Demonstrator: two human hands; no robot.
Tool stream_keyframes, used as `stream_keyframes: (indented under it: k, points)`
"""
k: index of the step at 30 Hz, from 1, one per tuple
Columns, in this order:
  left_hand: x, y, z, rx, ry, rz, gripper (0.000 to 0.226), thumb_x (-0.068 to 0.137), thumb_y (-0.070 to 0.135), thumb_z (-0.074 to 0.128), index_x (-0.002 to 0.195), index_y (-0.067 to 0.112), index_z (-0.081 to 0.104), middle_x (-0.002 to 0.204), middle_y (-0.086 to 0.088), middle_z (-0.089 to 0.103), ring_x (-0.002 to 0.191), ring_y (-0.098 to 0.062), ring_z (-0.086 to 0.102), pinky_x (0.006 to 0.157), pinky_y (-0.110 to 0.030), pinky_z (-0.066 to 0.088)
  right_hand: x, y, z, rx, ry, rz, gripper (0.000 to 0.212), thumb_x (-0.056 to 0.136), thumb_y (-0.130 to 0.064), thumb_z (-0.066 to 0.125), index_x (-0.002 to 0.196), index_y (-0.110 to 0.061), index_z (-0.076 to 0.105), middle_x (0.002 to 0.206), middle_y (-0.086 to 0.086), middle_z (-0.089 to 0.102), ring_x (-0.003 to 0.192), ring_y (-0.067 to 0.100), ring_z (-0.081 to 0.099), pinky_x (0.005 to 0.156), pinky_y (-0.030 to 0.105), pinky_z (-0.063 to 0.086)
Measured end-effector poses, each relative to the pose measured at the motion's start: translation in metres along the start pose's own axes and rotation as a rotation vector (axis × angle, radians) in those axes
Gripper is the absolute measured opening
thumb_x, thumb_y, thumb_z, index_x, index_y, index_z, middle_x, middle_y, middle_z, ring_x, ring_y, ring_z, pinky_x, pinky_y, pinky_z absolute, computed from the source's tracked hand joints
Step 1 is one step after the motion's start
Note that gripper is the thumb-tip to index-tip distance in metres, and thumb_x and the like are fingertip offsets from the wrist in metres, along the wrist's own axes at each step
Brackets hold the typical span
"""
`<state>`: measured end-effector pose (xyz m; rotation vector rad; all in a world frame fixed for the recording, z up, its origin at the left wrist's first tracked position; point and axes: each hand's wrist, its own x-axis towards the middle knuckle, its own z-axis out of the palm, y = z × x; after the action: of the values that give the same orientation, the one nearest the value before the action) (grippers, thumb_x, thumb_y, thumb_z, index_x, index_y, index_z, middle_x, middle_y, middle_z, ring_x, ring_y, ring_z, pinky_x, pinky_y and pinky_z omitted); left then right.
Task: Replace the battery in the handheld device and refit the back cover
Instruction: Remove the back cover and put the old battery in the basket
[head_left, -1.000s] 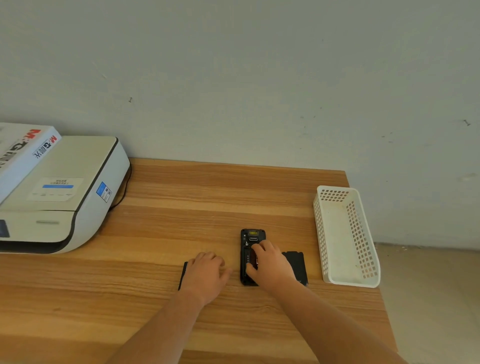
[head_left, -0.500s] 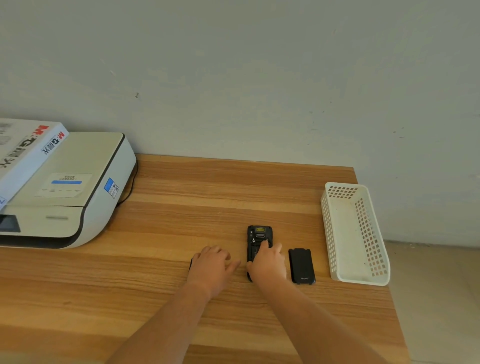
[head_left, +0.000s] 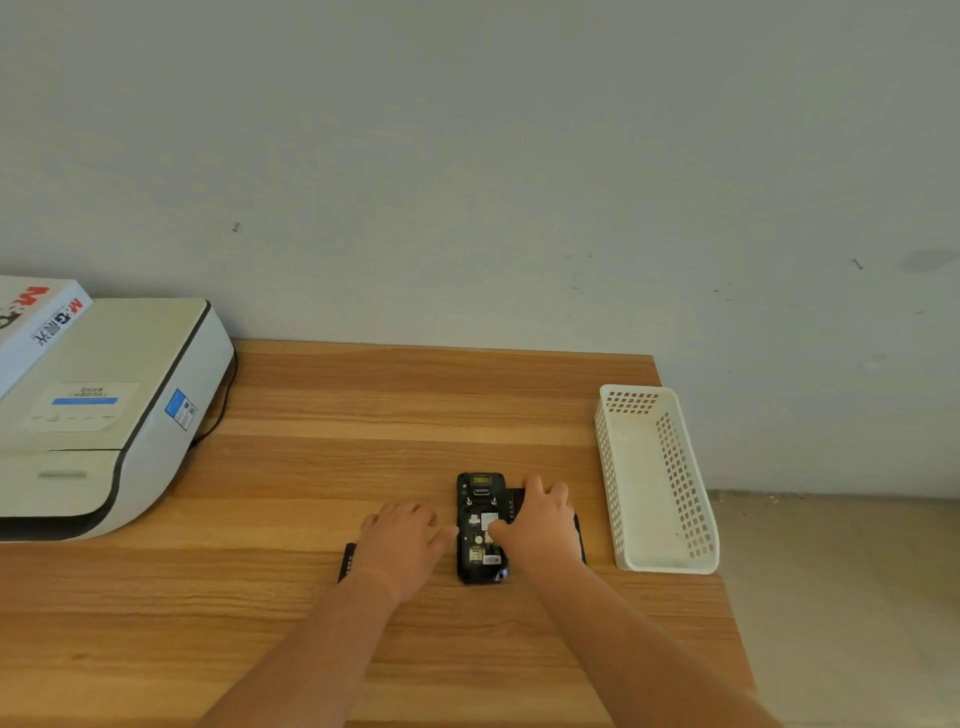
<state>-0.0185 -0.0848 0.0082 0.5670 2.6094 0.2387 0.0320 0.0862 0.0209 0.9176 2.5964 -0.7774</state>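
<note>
The black handheld device (head_left: 480, 527) lies face down on the wooden table (head_left: 415, 405), back cover off, its battery bay showing white labels. My right hand (head_left: 540, 525) is just right of the device, thumb at the bay's edge and fingers curled over a black block, apparently the battery (head_left: 516, 500). Under that hand the edge of another flat black piece (head_left: 578, 535) shows. My left hand (head_left: 402, 545) lies palm down on a flat black piece (head_left: 348, 561) left of the device, thumb touching the device's side. Which piece is the cover I cannot tell.
A white perforated plastic basket (head_left: 660, 564) stands at the table's right edge, close to my right hand. A white printer (head_left: 104, 415) with a box (head_left: 36, 317) on it fills the far left. A grey wall runs behind the table.
My right hand left the device's bay and shifted right with a black block in its fingers, covering the black piece there. The bay now shows its labels. My left hand stayed put.
</note>
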Motion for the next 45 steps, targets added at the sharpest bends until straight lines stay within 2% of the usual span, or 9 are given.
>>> stream_keyframes:
  k: [4,8,14,19,27,35,39,45]
  points:
    - [0.005,0.013,-0.002,0.029,-0.017,-0.007,0.046,0.099,0.056,0.032,0.122,0.026,0.059,0.125,0.006,0.056,0.121,-0.014,0.046,0.107,-0.038,0.035,-0.003,0.017,-0.024,0.016,0.06,0.003,0.057,0.082,-0.037,0.067,0.129,-0.02,0.039,0.126,0.007,0.038,0.113,0.024,0.044,0.084,0.034,0.048]
    - [0.008,0.022,-0.001,0.053,-0.029,-0.007,0.041,0.099,0.054,0.032,0.115,0.028,0.06,0.12,0.007,0.057,0.118,-0.013,0.047,0.107,-0.038,0.037,0.007,0.035,-0.058,0.049,0.162,0.043,0.055,0.081,-0.035,0.063,0.128,-0.019,0.039,0.123,0.008,0.039,0.108,0.024,0.044,0.086,0.04,0.05]
    - [0.009,0.033,-0.002,0.055,-0.038,-0.007,0.04,0.099,0.053,0.033,0.12,0.029,0.057,0.126,0.009,0.056,0.125,-0.014,0.045,0.11,-0.039,0.033,0.034,0.071,-0.099,0.089,0.259,0.093,0.061,0.081,-0.033,0.065,0.134,-0.019,0.037,0.125,0.011,0.04,0.11,0.029,0.046,0.086,0.043,0.05]
    - [0.01,0.038,-0.002,0.048,-0.039,-0.019,0.042,0.099,0.053,0.035,0.127,0.029,0.054,0.132,0.007,0.053,0.129,-0.015,0.042,0.111,-0.039,0.031,0.052,0.101,-0.106,0.048,0.226,0.151,0.067,0.082,-0.034,0.07,0.138,-0.019,0.036,0.129,0.012,0.041,0.117,0.03,0.045,0.092,0.048,0.053]
    - [0.01,0.035,0.003,0.057,-0.063,-0.047,0.041,0.099,0.053,0.035,0.125,0.029,0.055,0.13,0.007,0.054,0.125,-0.015,0.044,0.108,-0.039,0.035,0.065,0.122,-0.09,-0.047,0.146,0.165,0.062,0.082,-0.032,0.07,0.134,-0.019,0.039,0.129,0.012,0.041,0.115,0.031,0.049,0.088,0.046,0.055]
    - [0.009,0.041,0.013,0.064,-0.062,-0.064,0.045,0.1,0.051,0.035,0.132,0.026,0.053,0.139,0.003,0.05,0.133,-0.018,0.039,0.111,-0.04,0.03,0.078,0.132,-0.077,-0.162,0.069,0.137,0.058,0.082,-0.036,0.07,0.13,-0.018,0.042,0.13,0.013,0.043,0.111,0.031,0.053,0.09,0.046,0.055]
    - [0.013,0.042,0.019,0.053,-0.061,-0.07,0.045,0.099,0.051,0.037,0.132,0.026,0.053,0.134,0.005,0.052,0.129,-0.017,0.042,0.11,-0.04,0.032,0.084,0.139,-0.07,-0.177,0.035,0.141,0.058,0.085,-0.037,0.068,0.132,-0.018,0.041,0.13,0.013,0.043,0.114,0.031,0.052,0.092,0.047,0.053]
    - [0.019,0.041,0.024,0.064,-0.049,-0.079,0.044,0.098,0.053,0.038,0.129,0.027,0.055,0.13,0.007,0.054,0.126,-0.015,0.044,0.108,-0.04,0.035,0.091,0.14,-0.062,-0.129,-0.009,0.133,0.05,0.088,-0.032,0.065,0.13,-0.015,0.043,0.129,0.012,0.041,0.111,0.032,0.051,0.087,0.045,0.051]
